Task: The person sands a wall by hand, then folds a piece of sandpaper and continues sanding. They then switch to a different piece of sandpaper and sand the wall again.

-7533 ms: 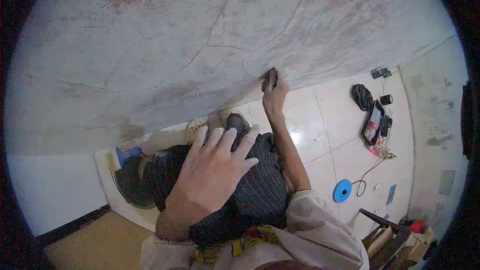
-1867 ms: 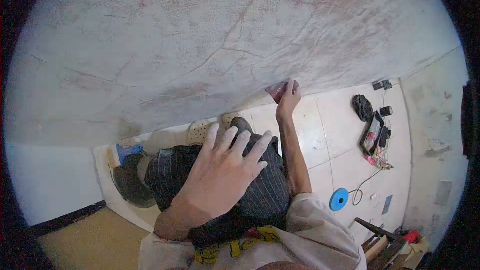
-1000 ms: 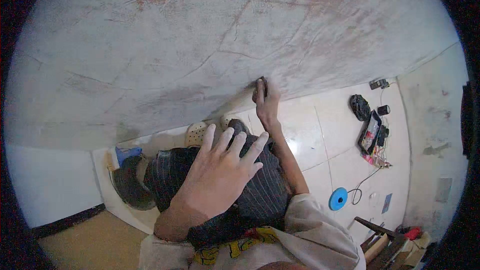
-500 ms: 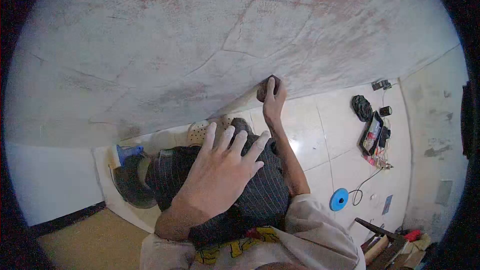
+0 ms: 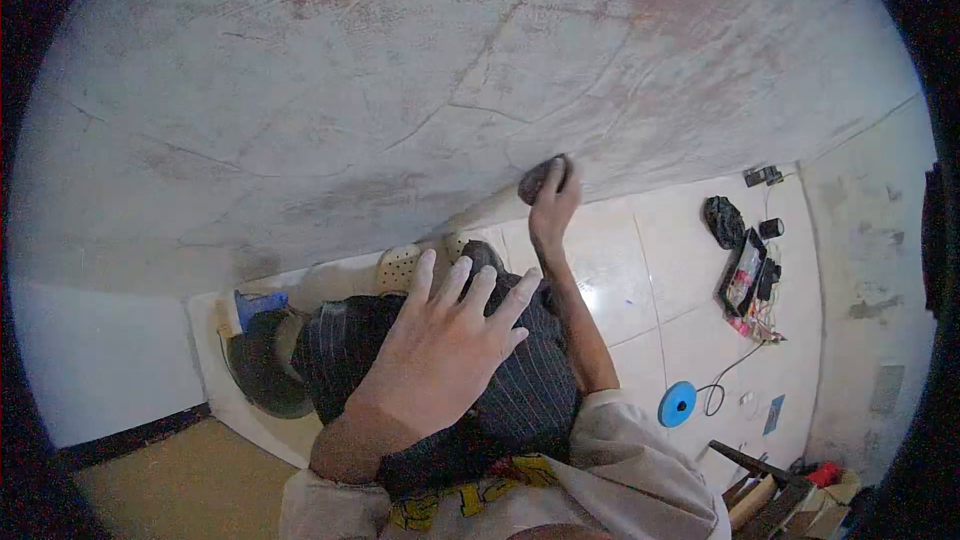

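My right hand (image 5: 554,208) is closed around a dark piece that looks like folded sandpaper (image 5: 541,180). It is against the lower part of the patchy grey wall (image 5: 400,80), and slightly blurred. The side facing the wall is hidden. My left hand (image 5: 450,330) hangs over my dark pinstriped clothing (image 5: 350,345) with its fingers spread and nothing in them. Pale dust coats its fingertips.
A cream perforated clog (image 5: 399,268) shows by the wall base. To the right on the tiled floor (image 5: 620,240) lie a black tray (image 5: 741,275) of small items, a black plastic bag (image 5: 722,222) and a blue disc (image 5: 677,404) with a cable. Wooden pieces (image 5: 765,500) sit lower right.
My right hand has shifted slightly right along the wall, and the sandpaper has turned a little with it. My left hand has stayed almost in place.
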The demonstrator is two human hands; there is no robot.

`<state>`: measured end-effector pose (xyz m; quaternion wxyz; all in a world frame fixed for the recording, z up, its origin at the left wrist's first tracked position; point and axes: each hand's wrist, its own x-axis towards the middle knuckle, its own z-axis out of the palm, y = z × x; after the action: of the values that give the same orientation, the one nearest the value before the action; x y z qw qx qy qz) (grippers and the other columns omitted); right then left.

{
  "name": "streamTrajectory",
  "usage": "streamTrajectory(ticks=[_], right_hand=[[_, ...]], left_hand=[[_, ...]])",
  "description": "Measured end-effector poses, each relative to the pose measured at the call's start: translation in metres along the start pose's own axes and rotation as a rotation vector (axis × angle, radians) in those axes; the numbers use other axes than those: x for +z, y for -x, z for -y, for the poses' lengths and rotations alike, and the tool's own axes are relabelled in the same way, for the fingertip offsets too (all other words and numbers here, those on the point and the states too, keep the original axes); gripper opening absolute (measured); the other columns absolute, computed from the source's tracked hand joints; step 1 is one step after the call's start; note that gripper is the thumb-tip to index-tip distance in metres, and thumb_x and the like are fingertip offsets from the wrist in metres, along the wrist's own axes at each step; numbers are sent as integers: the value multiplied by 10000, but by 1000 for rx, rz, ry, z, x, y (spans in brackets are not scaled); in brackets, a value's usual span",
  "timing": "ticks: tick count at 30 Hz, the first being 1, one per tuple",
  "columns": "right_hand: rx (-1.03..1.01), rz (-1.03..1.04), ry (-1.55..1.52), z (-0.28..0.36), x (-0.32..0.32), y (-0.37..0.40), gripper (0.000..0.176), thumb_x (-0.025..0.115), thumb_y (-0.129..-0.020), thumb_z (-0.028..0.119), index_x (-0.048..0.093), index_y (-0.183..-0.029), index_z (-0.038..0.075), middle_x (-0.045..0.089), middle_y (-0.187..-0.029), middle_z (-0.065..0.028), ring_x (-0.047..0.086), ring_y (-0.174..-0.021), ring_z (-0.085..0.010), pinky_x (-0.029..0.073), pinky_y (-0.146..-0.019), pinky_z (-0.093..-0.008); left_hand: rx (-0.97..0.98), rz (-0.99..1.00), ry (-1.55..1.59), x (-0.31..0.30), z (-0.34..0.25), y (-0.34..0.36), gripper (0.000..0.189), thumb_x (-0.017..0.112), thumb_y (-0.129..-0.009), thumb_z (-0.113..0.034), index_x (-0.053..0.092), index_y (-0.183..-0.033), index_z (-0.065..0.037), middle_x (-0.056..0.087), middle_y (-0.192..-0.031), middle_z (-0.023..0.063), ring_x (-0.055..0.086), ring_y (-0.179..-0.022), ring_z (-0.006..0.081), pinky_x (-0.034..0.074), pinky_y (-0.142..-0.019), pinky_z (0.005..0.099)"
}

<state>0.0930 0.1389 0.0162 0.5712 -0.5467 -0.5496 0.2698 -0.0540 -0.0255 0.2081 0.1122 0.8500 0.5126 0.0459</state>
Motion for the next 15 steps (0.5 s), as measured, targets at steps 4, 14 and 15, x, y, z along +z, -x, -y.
streamTrajectory(ticks=[4,14,15], right_hand=[[82,70,40,-41,-6,-10,234,459,-1040,205,570,-980,8,514,-691,-87,516,-619,-174,450,-614,-355],[-324,42,258,-44,2,-9,273,465,-1048,240,575,-1011,-8,538,-730,-34,491,-590,-113,426,-515,-274],[-48,35,-68,-45,7,-9,265,480,-1041,239,580,-1023,-5,544,-737,-41,493,-602,-118,430,-533,-286]], left_hand=[[-2,8,12,0,1,-1,549,541,-963,-360,428,-1451,-135,559,-1254,147,477,-1261,340,280,-1143,510],[6,17,12,1,-2,-2,550,532,-967,-389,432,-1451,-147,556,-1280,158,474,-1274,356,267,-1148,526],[2,16,18,1,-2,-1,552,527,-970,-394,429,-1453,-147,554,-1285,158,470,-1279,355,266,-1148,530]])
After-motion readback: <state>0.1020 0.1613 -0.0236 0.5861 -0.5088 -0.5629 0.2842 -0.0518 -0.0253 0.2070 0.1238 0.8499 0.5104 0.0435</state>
